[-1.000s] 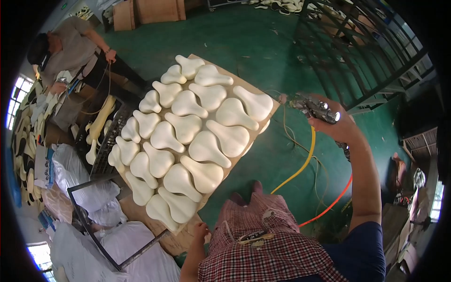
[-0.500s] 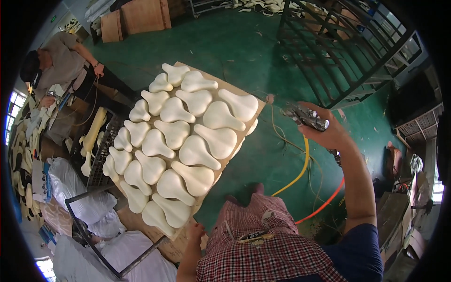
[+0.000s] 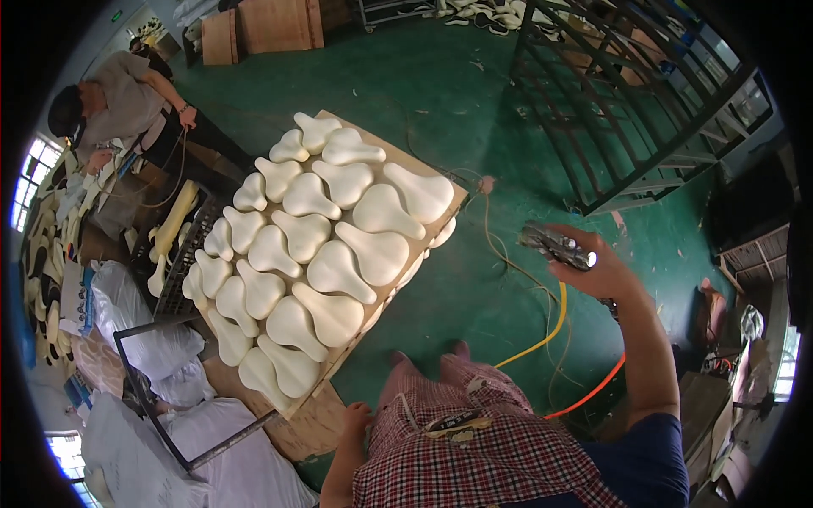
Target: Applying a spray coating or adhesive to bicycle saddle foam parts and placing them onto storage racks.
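Note:
My right hand is raised over the green floor and grips a metal air tool, with yellow and orange hoses trailing from it. A tilted wooden board carries several cream pear-shaped foam pads in rows. My left hand holds the board's near lower edge. My lap in red checked cloth sits below.
Another person bends over a cluttered bench at the upper left. White bags and a metal frame lie at the lower left. A dark metal rack stands at the upper right. Wooden boxes sit at the back.
The view has drifted so the board and pads sit lower left. My right hand with the tool has come down and nearer to me. The left hand keeps its hold on the board.

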Demonstrator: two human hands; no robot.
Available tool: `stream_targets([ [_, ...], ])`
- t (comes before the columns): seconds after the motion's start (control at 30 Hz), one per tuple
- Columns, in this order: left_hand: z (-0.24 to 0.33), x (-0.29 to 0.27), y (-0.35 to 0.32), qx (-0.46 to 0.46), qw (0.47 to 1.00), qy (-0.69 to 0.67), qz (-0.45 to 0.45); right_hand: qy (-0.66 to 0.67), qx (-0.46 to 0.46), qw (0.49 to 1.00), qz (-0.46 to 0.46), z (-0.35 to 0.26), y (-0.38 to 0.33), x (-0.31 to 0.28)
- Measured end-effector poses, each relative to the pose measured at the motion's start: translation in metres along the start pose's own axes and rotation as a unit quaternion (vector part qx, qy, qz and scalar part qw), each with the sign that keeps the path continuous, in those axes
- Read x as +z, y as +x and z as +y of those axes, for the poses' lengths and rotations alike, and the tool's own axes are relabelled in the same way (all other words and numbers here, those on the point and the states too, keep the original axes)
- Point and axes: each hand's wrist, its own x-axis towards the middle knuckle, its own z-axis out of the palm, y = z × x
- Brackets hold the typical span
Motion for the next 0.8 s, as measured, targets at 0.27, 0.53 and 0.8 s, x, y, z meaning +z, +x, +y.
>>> stream_targets([
  [0.27,0.011,0.038,-0.008,-0.166,0.967,-0.184,0.06,-0.013,-0.029,0.999,0.011,0.032,-0.012,-0.025],
  [0.53,-0.004,0.053,-0.024,-0.144,0.97,-0.184,0.07,0.063,-0.064,0.996,-0.005,0.012,0.001,-0.005],
  [0.8,-0.029,0.051,-0.046,-0.178,0.959,-0.206,0.08,-0.008,-0.107,0.991,-0.08,0.014,-0.004,0.001],
])
